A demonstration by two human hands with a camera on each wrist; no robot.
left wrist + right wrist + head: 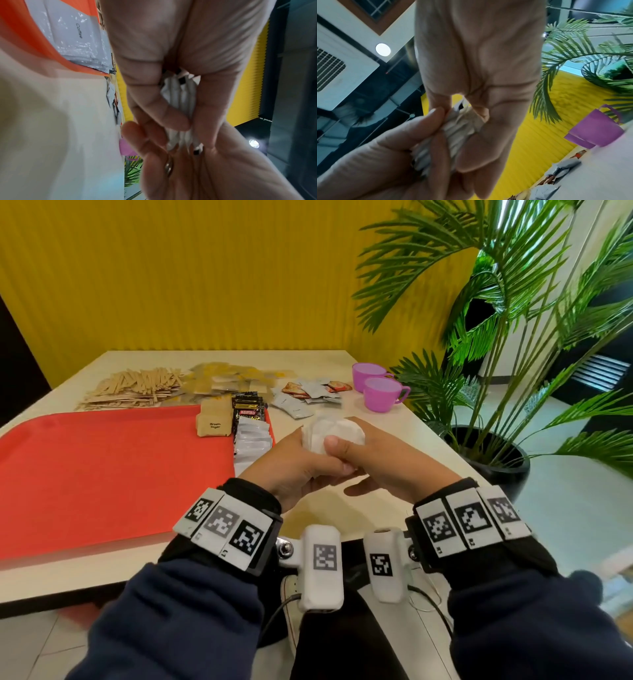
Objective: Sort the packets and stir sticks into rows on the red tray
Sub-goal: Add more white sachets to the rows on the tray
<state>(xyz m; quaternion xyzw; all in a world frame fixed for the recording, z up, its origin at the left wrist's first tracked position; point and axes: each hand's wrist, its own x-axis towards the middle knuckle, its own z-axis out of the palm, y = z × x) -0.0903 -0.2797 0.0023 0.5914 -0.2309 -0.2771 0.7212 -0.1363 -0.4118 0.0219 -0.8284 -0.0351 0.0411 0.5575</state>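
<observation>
Currently both hands, left hand (291,463) and right hand (373,460), together clamp a stack of white packets (330,433) at frame centre, right of the red tray (102,474), above the surface (342,508).

1. It looks like a café or canteen seating corner: a ribbed yellow wall (205,275) backs a pale table (394,440).
2. A red tray (102,474) of the self-service sort lies on it, with loose coffee and sugar packets (308,395), wooden stir sticks (137,388) and two purple cups (380,392).
3. A potted palm (507,313) stands beside the table (decor typical of a public eating area).
4. The right wrist view shows a ceiling air-conditioning unit (335,65).
</observation>
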